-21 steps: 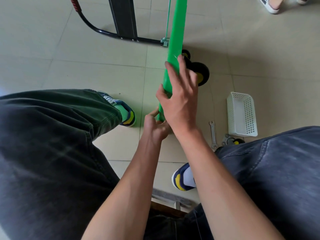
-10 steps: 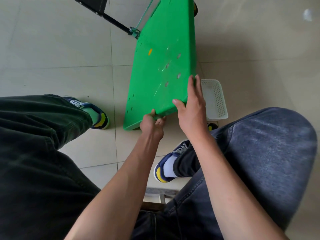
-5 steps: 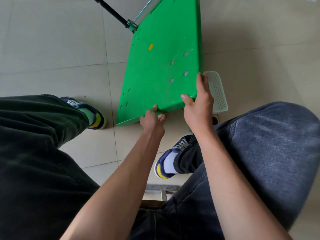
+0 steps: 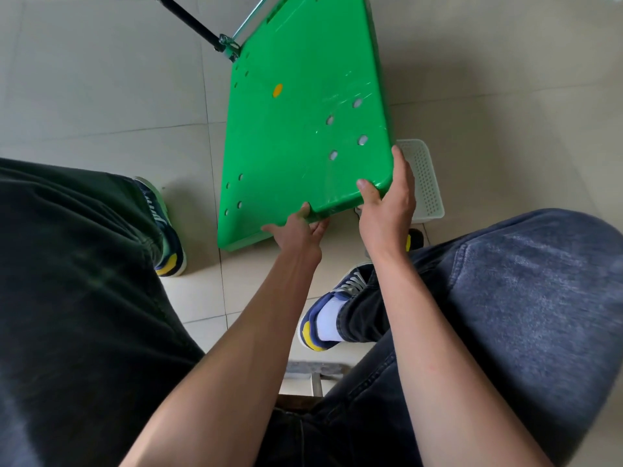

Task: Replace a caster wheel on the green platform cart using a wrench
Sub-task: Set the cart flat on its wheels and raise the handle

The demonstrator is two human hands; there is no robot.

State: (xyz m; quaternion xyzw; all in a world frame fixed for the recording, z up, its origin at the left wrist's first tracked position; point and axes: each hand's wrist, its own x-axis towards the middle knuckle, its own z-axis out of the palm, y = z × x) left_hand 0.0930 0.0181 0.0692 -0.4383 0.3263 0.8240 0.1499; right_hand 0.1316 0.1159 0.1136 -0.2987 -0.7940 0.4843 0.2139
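Green platform cart (image 4: 303,129): its deck is tilted, top face toward the camera, with the near-left corner low by the floor (image 4: 101,79) and the near-right corner raised; both hands hold its near edge.
Left hand (image 4: 296,232): its fingers are curled under the near edge and the thumb lies on top, so it grips the deck.
Right hand (image 4: 387,207): the thumb presses on the top face at the near-right corner and the fingers (image 4: 401,163) wrap along the side edge; it also grips the deck.
Wheels: I cannot see any under the deck, so I cannot say if the new caster sits there.
Risk of slipping: the plastic looks smooth and glossy, and only the edge is held; I think the deck could slide out and drop.
Risk to the basket: the white perforated basket (image 4: 428,183) stands just beyond the right fingers, partly under the raised corner; a lowering deck may crush it or rest crooked on it.
Risk to the feet: the right shoe (image 4: 320,318) is just below the hands and the left shoe (image 4: 165,227) is beside the low corner; a fall may hit them.
Risk of pinching: the left fingers are under the edge and may be caught if the deck comes down quickly.
Handle (image 4: 188,18): the dark folding bar leaves the far-left corner, far from both hands; it may swing.
Writing: no brand or label can be read; the deck shows only holes and one small yellow spot (image 4: 277,90).
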